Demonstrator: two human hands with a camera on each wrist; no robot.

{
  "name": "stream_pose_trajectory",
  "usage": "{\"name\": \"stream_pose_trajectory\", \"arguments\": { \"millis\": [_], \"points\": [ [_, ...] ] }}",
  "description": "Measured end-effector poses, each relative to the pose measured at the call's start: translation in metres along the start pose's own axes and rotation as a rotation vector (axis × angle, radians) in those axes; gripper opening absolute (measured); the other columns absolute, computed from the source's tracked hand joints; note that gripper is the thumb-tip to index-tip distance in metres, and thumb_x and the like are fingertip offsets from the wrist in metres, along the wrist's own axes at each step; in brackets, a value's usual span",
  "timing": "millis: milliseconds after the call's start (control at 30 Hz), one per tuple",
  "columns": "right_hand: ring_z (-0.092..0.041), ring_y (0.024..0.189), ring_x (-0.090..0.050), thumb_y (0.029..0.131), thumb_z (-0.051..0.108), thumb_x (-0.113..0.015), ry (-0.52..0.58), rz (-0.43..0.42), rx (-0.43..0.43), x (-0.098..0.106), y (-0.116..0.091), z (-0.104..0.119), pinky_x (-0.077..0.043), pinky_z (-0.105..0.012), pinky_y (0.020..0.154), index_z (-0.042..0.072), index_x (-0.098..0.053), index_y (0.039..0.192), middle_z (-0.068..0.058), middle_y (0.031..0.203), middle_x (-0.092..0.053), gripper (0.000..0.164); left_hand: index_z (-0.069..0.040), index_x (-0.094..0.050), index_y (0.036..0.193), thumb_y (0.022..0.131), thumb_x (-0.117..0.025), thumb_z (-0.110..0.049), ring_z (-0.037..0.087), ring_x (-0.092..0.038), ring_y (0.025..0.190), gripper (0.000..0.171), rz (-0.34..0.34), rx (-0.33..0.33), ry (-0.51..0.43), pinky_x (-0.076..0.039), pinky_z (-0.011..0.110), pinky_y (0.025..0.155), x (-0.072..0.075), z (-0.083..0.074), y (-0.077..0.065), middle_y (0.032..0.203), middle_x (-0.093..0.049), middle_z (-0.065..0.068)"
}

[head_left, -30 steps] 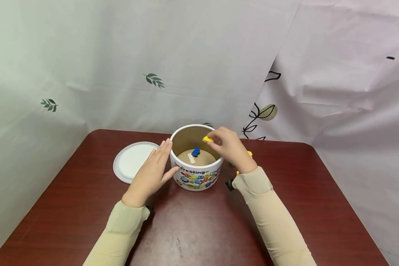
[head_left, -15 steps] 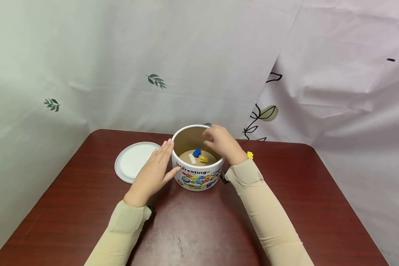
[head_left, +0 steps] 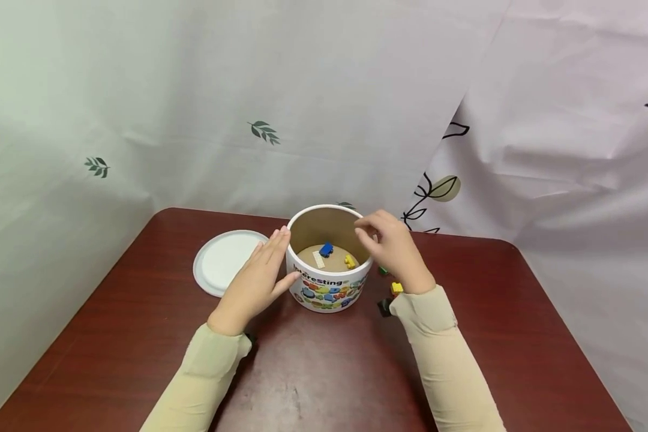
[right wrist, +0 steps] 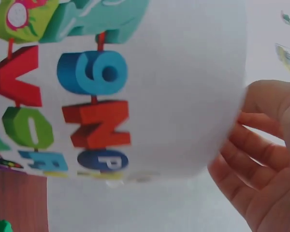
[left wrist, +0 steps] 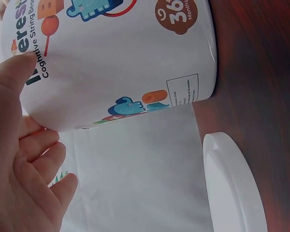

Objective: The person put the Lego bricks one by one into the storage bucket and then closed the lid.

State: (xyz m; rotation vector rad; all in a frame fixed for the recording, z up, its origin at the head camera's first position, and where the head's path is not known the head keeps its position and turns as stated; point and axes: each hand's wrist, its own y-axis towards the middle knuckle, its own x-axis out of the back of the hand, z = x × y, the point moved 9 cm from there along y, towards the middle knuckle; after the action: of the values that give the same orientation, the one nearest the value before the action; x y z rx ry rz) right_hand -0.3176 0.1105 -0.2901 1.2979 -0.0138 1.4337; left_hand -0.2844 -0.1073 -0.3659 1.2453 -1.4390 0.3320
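Observation:
A white round bucket with colourful printing stands on the table, its top uncovered. On its tan floor lie a blue toy brick, a yellow toy brick and a flat cream studded piece. My left hand rests with straight fingers against the bucket's left side, fingertips at the rim, thumb on the printed front. Over the right rim, my right hand hangs with loosely bent fingers and nothing visible between them. The right wrist view shows those fingers beside the bucket wall.
A white round lid lies on the dark red table, left of the bucket. Right of the bucket are another yellow brick and a green piece, partly hidden by my right arm. A pale curtain hangs behind.
My right hand has let go of the yellow brick, which fell into the bucket and shifted to the right on its floor. That hand has drawn back rightward to the rim; the left stays put.

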Motion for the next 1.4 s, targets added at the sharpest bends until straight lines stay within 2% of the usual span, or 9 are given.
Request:
{"name": "stream_pose_trajectory", "arguments": {
  "millis": [100,200,400,567,733,1000,1167,1400],
  "points": [
    [-0.020,0.084,-0.060,0.092,0.008,-0.073,0.010,-0.056,-0.012,0.016,-0.011,-0.003,-0.053,-0.037,0.074,0.003,-0.077,0.100,-0.006,0.094,-0.070,0.010,0.002,-0.030,0.157,0.096,-0.070,-0.036,0.031,-0.026,0.152,0.082,-0.002,-0.002,-0.004,-0.026,0.057,0.120,-0.001,-0.001,0.000,0.164,-0.028,0.016],
    [-0.020,0.088,-0.061,0.093,0.010,-0.073,0.015,-0.055,-0.059,0.026,-0.022,-0.010,-0.055,-0.040,0.078,0.005,-0.077,0.102,-0.005,0.096,-0.070,0.011,0.002,-0.029,0.158,0.097,-0.070,-0.036,0.030,-0.025,0.152,0.083,-0.002,-0.002,-0.008,-0.025,0.057,0.120,-0.003,-0.001,0.000,0.165,-0.027,0.016],
    [-0.023,0.095,-0.062,0.094,0.013,-0.072,-0.005,0.073,-0.191,0.033,-0.044,-0.032,-0.056,-0.047,0.083,0.006,-0.076,0.105,-0.007,0.104,-0.070,0.014,0.001,-0.027,0.159,0.097,-0.070,-0.035,0.030,-0.025,0.152,0.083,0.002,0.009,-0.016,-0.024,0.057,0.120,-0.002,0.001,-0.001,0.165,-0.026,0.016],
    [-0.028,0.097,-0.064,0.094,0.012,-0.073,-0.019,0.164,-0.263,0.031,-0.066,-0.052,-0.056,-0.049,0.086,0.005,-0.075,0.106,-0.009,0.106,-0.070,0.014,0.000,-0.026,0.159,0.097,-0.069,-0.035,0.031,-0.024,0.152,0.083,0.006,0.008,-0.020,-0.023,0.057,0.121,-0.002,0.001,0.000,0.165,-0.026,0.016],
    [-0.025,0.091,-0.065,0.091,0.009,-0.075,-0.032,0.256,-0.319,0.024,-0.085,-0.072,-0.056,-0.047,0.083,0.001,-0.075,0.104,-0.008,0.099,-0.070,0.016,0.000,-0.026,0.159,0.097,-0.070,-0.034,0.031,-0.024,0.152,0.084,0.009,0.010,-0.023,-0.022,0.057,0.121,-0.003,0.002,0.001,0.165,-0.026,0.016],
    [-0.018,0.079,-0.065,0.086,0.009,-0.077,-0.040,0.474,-0.448,0.001,-0.106,-0.098,-0.058,-0.038,0.076,0.001,-0.074,0.097,-0.003,0.087,-0.070,0.014,0.002,-0.027,0.158,0.096,-0.071,-0.033,0.032,-0.026,0.152,0.084,0.009,0.002,-0.023,-0.023,0.058,0.120,-0.005,0.001,0.002,0.164,-0.027,0.018],
    [-0.017,0.076,-0.061,0.082,0.008,-0.080,-0.055,0.526,-0.467,-0.009,-0.110,-0.099,-0.056,-0.037,0.074,0.000,-0.073,0.094,-0.002,0.082,-0.068,0.016,0.001,-0.027,0.159,0.097,-0.070,-0.034,0.033,-0.026,0.152,0.083,0.011,0.002,-0.021,-0.023,0.059,0.120,-0.004,0.003,0.002,0.164,-0.027,0.017],
    [-0.017,0.072,-0.058,0.082,0.009,-0.082,-0.087,0.588,-0.511,-0.020,-0.113,-0.099,-0.054,-0.035,0.070,0.000,-0.074,0.093,-0.002,0.080,-0.067,0.017,0.003,-0.027,0.158,0.097,-0.070,-0.034,0.034,-0.026,0.151,0.083,0.008,0.006,-0.022,-0.024,0.059,0.120,-0.005,0.003,0.003,0.163,-0.029,0.020]
  ]
}}
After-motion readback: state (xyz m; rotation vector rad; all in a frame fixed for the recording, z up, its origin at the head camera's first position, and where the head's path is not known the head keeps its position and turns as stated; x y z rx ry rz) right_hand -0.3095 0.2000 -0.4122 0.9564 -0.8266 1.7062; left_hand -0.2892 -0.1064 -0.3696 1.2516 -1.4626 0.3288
